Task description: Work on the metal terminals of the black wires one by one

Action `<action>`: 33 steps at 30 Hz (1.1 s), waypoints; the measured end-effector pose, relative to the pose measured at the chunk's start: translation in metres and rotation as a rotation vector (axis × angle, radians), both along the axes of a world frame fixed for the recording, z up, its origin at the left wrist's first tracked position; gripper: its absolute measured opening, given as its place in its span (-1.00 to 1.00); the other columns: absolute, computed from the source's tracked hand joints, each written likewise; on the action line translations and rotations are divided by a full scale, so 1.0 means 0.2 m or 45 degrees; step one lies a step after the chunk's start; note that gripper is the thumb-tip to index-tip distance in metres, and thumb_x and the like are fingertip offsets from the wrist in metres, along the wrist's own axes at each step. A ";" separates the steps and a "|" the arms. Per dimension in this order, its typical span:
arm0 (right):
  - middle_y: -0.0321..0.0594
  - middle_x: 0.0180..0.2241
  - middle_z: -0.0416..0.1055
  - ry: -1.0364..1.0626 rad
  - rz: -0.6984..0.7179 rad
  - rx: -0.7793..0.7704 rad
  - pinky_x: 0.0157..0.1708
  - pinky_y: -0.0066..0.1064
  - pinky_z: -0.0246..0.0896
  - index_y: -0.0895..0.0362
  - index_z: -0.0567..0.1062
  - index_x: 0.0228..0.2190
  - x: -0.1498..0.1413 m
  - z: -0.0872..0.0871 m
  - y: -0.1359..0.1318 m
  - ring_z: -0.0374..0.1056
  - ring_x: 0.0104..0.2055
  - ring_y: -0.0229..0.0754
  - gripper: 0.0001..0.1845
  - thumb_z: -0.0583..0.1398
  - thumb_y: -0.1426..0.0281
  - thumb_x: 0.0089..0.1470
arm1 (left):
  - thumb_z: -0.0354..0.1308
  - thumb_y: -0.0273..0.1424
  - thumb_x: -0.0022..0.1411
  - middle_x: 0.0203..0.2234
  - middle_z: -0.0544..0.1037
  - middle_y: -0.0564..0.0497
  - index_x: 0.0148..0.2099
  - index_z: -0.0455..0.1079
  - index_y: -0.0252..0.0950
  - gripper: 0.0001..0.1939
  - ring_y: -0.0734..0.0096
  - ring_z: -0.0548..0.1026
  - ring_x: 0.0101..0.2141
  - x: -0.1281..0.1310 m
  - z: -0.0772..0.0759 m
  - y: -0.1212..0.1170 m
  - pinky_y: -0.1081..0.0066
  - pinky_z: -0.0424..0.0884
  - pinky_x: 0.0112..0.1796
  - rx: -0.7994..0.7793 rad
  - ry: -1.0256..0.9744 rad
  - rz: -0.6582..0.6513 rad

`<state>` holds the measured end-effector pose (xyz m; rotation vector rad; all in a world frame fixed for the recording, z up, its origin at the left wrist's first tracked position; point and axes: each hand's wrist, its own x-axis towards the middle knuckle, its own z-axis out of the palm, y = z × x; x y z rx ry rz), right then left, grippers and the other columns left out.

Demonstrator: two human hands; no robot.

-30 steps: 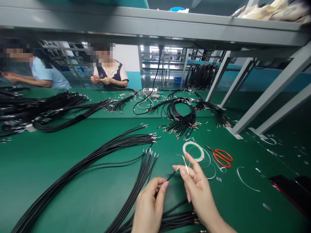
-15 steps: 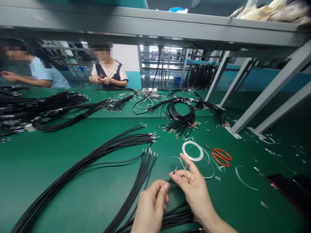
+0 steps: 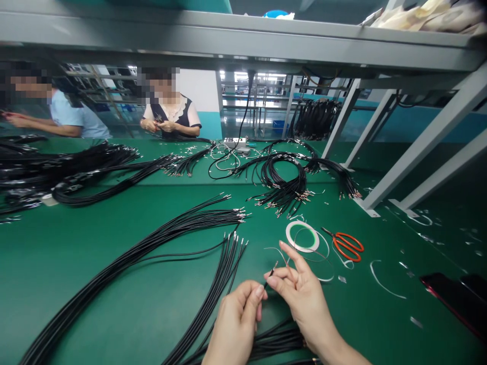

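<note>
Near the front centre, my left hand (image 3: 238,317) pinches a thin black cable (image 3: 269,280) between thumb and forefinger. The cable's stripped metal tip points up and away. My right hand (image 3: 300,294) is closed at the thumb and a finger just below that tip, with its forefinger stretched forward. A thin pale strip (image 3: 280,252) curls out beside the right fingers; how they grip it is partly hidden. Under and behind my hands lies a bundle of black cables (image 3: 276,344). Just beyond the right forefinger rests a white roll with a green inner ring (image 3: 302,248).
Orange-handled scissors (image 3: 348,247) lie right of the roll. A long cable bundle (image 3: 125,258) sweeps across the left, and a coiled bundle (image 3: 283,175) sits further back. Metal legs (image 3: 414,147) stand at right under an overhead shelf (image 3: 228,38). Two people work across the table.
My hands stay almost in place, with the right forefinger shifted slightly left. The free end of the pale strip has moved a little left.
</note>
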<state>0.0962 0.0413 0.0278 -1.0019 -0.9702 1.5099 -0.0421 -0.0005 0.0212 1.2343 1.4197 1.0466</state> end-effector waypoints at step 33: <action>-0.32 -0.56 0.35 -0.502 0.202 0.296 -0.40 -0.42 0.23 0.13 0.41 0.03 0.03 -0.04 -0.08 0.30 -0.49 -0.22 -0.59 0.05 0.17 0.27 | 0.39 -0.27 0.01 -0.58 0.49 0.09 -0.25 0.50 -0.35 -0.70 0.64 0.34 -0.61 0.04 0.04 0.06 0.64 0.28 -0.56 0.065 -0.627 0.257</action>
